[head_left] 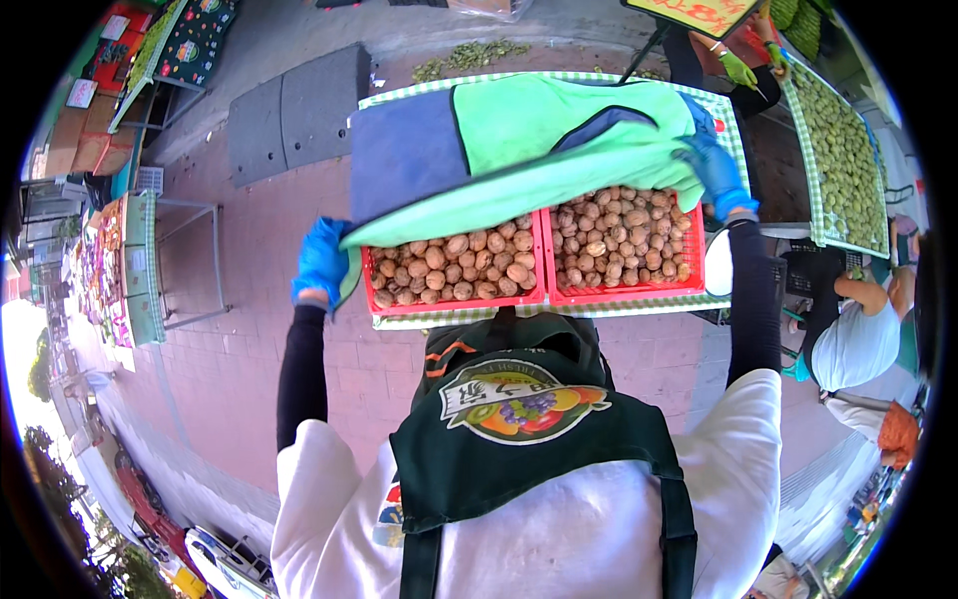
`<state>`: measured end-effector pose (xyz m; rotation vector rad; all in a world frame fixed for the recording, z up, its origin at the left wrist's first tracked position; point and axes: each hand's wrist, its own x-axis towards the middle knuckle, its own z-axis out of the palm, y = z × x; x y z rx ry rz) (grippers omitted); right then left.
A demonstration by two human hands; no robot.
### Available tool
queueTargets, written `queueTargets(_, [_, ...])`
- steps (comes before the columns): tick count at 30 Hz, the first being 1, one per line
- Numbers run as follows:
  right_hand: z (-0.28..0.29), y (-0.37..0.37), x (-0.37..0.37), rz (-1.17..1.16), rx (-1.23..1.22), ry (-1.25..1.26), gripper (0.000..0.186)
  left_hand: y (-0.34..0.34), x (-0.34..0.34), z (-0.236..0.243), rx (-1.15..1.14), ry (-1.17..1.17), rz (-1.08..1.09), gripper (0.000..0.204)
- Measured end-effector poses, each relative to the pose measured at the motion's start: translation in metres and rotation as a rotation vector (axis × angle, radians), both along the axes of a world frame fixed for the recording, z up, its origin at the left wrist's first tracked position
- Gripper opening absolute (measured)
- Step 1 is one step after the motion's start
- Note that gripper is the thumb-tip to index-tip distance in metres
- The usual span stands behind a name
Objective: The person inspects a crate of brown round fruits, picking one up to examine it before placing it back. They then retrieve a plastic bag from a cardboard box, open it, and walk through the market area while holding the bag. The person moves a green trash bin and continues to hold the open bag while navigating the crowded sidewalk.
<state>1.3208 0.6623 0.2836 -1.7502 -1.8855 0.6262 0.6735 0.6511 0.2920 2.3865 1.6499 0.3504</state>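
Note:
A green and navy cloth (pixel 514 128) lies over the back of a table with a checked cover (pixel 459 317) and partly hangs over two red crates of walnuts, the left crate (pixel 451 268) and the right one (pixel 616 245). My left hand (pixel 319 262), in a blue glove, is closed on the cloth's lower left corner beside the left crate. My right hand (pixel 720 175), also blue-gloved, grips the cloth's right end above the right crate, fingers partly hidden in its folds.
Side tables hold goods at left (pixel 140 270) and green produce at right (pixel 838 150). A person's gloved hand (pixel 738 68) shows at top right; another person in a white top (pixel 856 339) bends low at right. Dark mats (pixel 299 110) lie behind left; a sign (pixel 679 15) stands at the back.

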Motion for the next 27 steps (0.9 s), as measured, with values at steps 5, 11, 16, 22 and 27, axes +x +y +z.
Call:
queueTargets(5, [0.057, 0.021, 0.013, 0.044, 0.323, -0.152, 0.028, 0.039, 0.0, 0.048, 0.216, -0.22, 0.099, 0.028])
queueTargets(11, [0.086, -0.016, 0.009, 0.025, 0.38, -0.146, 0.028, 0.011, -0.012, 0.061, 0.076, -0.372, 0.152, 0.028])
queueTargets(16, [-0.024, -0.048, 0.022, -0.002, -0.194, 0.431, 0.026, -0.062, -0.036, -0.035, -0.265, 0.358, -0.184, 0.034])
queueTargets(22, [-0.073, -0.072, -0.013, 0.108, -0.564, -0.081, 0.037, -0.11, -0.009, -0.05, -0.657, 0.611, -0.222, 0.019])
queueTargets(27, [-0.061, -0.081, 0.002, 0.134, -0.328, -0.187, 0.039, -0.116, -0.029, -0.084, -0.522, 0.435, -0.005, 0.019])
